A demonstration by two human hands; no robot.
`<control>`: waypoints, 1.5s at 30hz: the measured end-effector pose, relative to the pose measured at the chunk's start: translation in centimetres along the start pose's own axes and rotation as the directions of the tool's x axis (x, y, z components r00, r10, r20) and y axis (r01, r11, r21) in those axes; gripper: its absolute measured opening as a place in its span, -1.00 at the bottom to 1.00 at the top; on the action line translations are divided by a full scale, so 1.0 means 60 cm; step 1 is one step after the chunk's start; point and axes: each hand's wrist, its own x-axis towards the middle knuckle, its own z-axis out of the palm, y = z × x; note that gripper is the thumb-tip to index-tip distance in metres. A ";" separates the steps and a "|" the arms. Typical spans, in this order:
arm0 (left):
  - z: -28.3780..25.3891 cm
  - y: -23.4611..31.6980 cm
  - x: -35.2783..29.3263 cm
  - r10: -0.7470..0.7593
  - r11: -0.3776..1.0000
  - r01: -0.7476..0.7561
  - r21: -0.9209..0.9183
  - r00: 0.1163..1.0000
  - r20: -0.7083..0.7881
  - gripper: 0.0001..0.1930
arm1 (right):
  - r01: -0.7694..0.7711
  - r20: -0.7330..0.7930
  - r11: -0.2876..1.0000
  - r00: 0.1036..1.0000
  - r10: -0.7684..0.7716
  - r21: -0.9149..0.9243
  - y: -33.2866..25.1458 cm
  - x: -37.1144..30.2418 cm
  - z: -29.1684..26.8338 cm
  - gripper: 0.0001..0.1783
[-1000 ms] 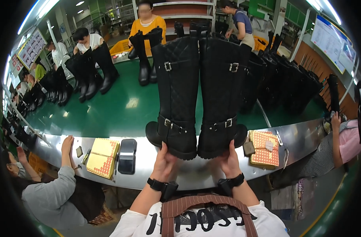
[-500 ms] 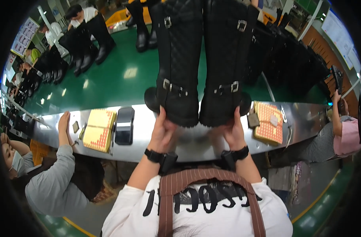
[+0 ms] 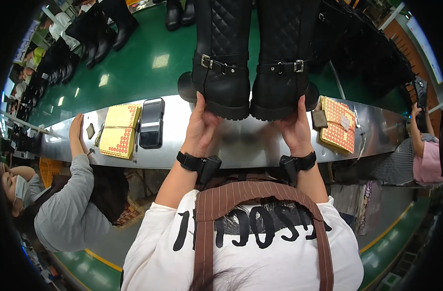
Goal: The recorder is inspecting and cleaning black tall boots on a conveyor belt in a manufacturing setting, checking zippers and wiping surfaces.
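Left hand (image 3: 200,131) is gripping the left tall black quilted leather-look boot (image 3: 221,80) low at the heel, thumb outside, other fingers partly hidden by the sole. Right hand (image 3: 297,132) is doing the same on the right tall black quilted boot (image 3: 279,89). Pair is standing upright side by side over the shiny steel table edge (image 3: 175,138); can't tell if soles are touching it.

On the steel: black rectangular phone-like slab (image 3: 151,123) and yellow red-dotted sticker stack (image 3: 118,128) are lying left; second sticker stack (image 3: 339,136) and small brown block (image 3: 319,119) right. Glossy green tabletop (image 3: 134,82) is reflecting lights and carrying black boots (image 3: 88,41) at left. Grey-sleeved co-worker (image 3: 66,203) is resting a hand on the steel; pink-clad one (image 3: 427,157) is working far right.
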 end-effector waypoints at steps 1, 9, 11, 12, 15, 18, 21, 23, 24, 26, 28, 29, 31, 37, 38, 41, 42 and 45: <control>-0.002 -0.001 0.001 0.001 1.000 -0.001 0.005 1.000 -0.015 -0.40 | 0.004 -0.010 1.000 1.000 -0.004 -0.002 0.000 -0.001 -0.002 -0.33; -0.012 -0.002 0.000 0.020 1.000 -0.018 0.020 0.998 -0.065 -0.42 | 0.070 -0.158 0.988 0.983 -0.091 -0.135 0.012 -0.002 -0.017 -0.52; -0.015 -0.007 0.002 0.062 0.998 -0.061 0.023 0.998 -0.024 -0.40 | 0.138 -0.090 0.981 0.984 -0.151 -0.138 0.017 0.000 -0.020 -0.51; -0.018 -0.009 0.002 0.066 0.998 -0.065 0.021 0.993 -0.094 -0.39 | 0.147 -0.116 0.980 0.980 -0.163 -0.133 0.019 0.000 -0.021 -0.51; -0.027 -0.014 0.005 0.065 0.998 -0.067 -0.016 0.995 -0.075 -0.37 | 0.156 -0.105 0.974 0.979 -0.174 -0.161 0.024 -0.001 -0.023 -0.50; -0.028 -0.010 0.004 0.065 0.998 -0.065 0.004 0.996 -0.067 -0.38 | 0.138 -0.096 0.975 0.983 -0.156 -0.173 0.019 -0.002 -0.029 -0.47; -0.014 -0.001 -0.001 -0.058 0.998 0.058 -0.009 0.997 0.055 -0.39 | 0.019 0.039 0.993 0.999 -0.015 -0.118 0.009 0.001 -0.041 -0.39; 0.000 0.000 -0.006 -0.225 0.961 0.257 -0.103 0.942 0.251 -0.38 | -0.222 0.188 0.974 0.956 0.225 -0.035 0.010 0.007 -0.051 -0.35; 0.006 -0.001 -0.007 -0.305 0.925 0.346 -0.157 0.922 0.237 -0.38 | -0.250 0.276 0.966 0.926 0.257 -0.059 0.012 0.010 -0.056 -0.35; 0.017 -0.007 -0.005 -0.252 0.890 0.352 -0.290 0.909 0.331 -0.40 | 0.384 0.446 0.506 0.895 0.002 -0.772 0.017 0.019 -0.060 -0.33; 0.017 -0.005 -0.003 -0.224 0.833 0.370 -0.412 0.906 0.360 -0.43 | 0.241 0.169 0.608 0.970 -0.174 -0.756 0.015 0.026 -0.057 0.09; 0.015 -0.002 0.000 -0.254 0.812 0.420 -0.406 0.880 0.401 -0.44 | 0.357 0.267 0.445 0.930 -0.254 -0.822 0.007 0.030 -0.053 0.11; 0.012 0.001 0.009 -0.288 0.773 0.495 -0.397 0.831 0.475 -0.49 | 0.349 0.310 0.421 0.937 -0.160 -0.837 -0.022 0.026 -0.041 0.15; 0.027 -0.018 0.029 -0.273 0.952 0.167 0.255 0.838 0.472 -0.52 | 0.562 0.600 0.216 0.720 0.347 -0.799 -0.142 0.011 0.027 0.18; 0.028 -0.019 0.033 -0.258 0.953 0.129 0.274 0.819 0.513 -0.51 | 0.552 0.581 0.200 0.704 0.409 -0.810 -0.148 0.008 0.040 0.16; 0.021 -0.019 0.037 -0.139 0.950 -0.115 0.290 0.676 0.724 -0.53 | 0.403 0.459 0.230 0.692 0.557 -0.886 -0.145 0.003 0.079 0.10; 0.014 -0.013 0.043 -0.200 0.958 -0.047 0.282 0.594 0.779 -0.54 | 0.337 0.414 0.242 0.693 0.591 -0.910 -0.140 0.002 0.090 0.08; -0.007 -0.007 0.058 -0.534 0.713 0.695 -0.090 0.622 0.573 -0.61 | 0.156 0.302 0.281 0.730 0.613 -0.947 -0.109 0.013 0.113 0.02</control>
